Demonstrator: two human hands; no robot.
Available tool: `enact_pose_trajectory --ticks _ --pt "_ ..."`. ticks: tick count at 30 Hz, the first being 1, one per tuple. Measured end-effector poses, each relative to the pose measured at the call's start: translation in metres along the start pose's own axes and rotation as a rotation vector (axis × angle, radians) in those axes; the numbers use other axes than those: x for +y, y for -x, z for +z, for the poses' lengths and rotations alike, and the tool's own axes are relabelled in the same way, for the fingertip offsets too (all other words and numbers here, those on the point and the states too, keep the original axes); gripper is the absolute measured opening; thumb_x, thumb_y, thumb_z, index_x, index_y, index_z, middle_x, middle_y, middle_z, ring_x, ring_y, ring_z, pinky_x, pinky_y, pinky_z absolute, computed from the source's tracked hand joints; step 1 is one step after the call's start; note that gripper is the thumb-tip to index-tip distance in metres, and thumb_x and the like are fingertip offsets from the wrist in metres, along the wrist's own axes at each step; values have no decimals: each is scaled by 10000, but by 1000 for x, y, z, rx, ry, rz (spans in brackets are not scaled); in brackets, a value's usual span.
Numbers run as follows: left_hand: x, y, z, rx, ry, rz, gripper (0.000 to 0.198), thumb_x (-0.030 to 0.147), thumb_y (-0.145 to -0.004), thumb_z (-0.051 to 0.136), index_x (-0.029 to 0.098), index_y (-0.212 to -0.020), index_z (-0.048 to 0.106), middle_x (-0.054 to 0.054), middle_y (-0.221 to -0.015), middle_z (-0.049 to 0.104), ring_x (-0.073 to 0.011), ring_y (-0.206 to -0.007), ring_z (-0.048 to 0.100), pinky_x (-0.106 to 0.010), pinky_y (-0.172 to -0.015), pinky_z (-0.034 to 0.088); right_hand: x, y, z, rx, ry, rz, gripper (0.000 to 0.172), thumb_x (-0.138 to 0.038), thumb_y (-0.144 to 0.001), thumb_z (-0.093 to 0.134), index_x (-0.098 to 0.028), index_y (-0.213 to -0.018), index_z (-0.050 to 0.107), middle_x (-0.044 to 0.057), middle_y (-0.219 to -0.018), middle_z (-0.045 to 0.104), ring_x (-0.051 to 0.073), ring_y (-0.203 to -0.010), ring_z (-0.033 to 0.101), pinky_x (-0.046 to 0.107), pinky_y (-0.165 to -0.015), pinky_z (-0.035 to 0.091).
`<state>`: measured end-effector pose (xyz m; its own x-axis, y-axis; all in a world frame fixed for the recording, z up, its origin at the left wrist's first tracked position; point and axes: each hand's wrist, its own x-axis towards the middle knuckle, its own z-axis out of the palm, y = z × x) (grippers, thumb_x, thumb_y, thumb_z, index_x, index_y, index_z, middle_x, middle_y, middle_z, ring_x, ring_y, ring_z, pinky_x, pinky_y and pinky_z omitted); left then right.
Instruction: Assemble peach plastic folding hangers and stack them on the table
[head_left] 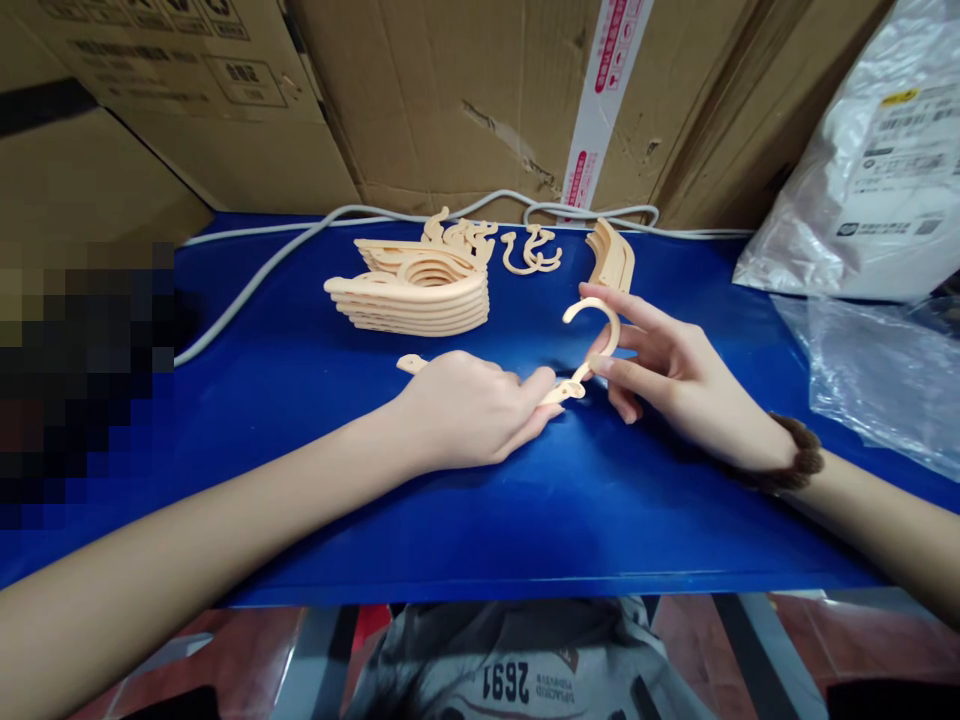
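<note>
My left hand (pixel 480 410) is closed around a cream plastic hanger arm (pixel 411 364), whose ends stick out on both sides of the fist. At its right end, a curved hanger hook (pixel 613 328) of the same colour meets the arm. My right hand (pixel 675 375) pinches the hook's stem between thumb and fingers, with the index finger stretched along the top of the curve. Whether hook and arm are locked together I cannot tell. Behind my left hand lies a stack of hanger arms (pixel 412 305). A smaller pile of curved arms (pixel 615 255) sits beyond my right hand.
Loose hooks (pixel 534 252) and more hook pieces (pixel 461 235) lie at the back of the blue table (pixel 480 530). A white cable (pixel 255 290) runs along the rear and left. Cardboard boxes (pixel 450 100) stand behind. At right are a plastic-wrapped package (pixel 862 200) and clear film (pixel 877 370).
</note>
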<state>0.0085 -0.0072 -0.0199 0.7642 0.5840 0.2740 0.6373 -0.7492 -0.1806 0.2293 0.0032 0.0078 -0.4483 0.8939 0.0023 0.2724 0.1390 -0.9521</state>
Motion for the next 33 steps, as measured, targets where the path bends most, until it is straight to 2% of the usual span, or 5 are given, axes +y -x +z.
enact_pose_trajectory --ticks 11,16,19,24,33 --pt "3 -3 -14 -159 150 -182 295 361 -1026 329 182 -1005 562 -30 -696 695 -218 -557 650 -276 -463 177 -1 1 2 6 84 -51 582 -324 -916 624 -253 -1443 386 16 -933 664 101 -531 564 278 -505 506" --pt "0 -2 -18 -180 846 -344 215 317 -1033 356 221 -1174 488 20 -781 671 -139 -668 627 -234 -584 419 -6 -1 -14 216 473 -209 530 -469 -952 555 -272 -1423 413 56 -1017 699 205 -802 664 379 -771 553" --pt "0 -2 -14 -181 1299 -412 197 278 -999 432 208 -1177 479 0 -860 652 -96 -635 566 -176 -507 439 -4 -9 -33 383 822 -215 525 -489 -960 508 -215 -1402 442 106 -1118 702 267 -961 676 430 -875 525" --pt "1 -7 -8 -220 1557 -529 218 300 -938 534 170 -1113 535 -25 -884 613 -100 -634 546 -147 -395 458 15 -23 -54 259 1145 -131 473 -353 -978 397 -91 -1368 448 180 -1377 589 326 -1228 582 476 -996 475" --pt "-2 -12 -6 -157 1700 -643 169 298 -960 554 139 -935 606 -25 -862 622 -97 -656 594 -178 -467 544 20 -27 -53 190 1371 -163 422 -358 -979 348 -115 -1266 540 155 -1231 684 333 -1078 630 482 -990 409"
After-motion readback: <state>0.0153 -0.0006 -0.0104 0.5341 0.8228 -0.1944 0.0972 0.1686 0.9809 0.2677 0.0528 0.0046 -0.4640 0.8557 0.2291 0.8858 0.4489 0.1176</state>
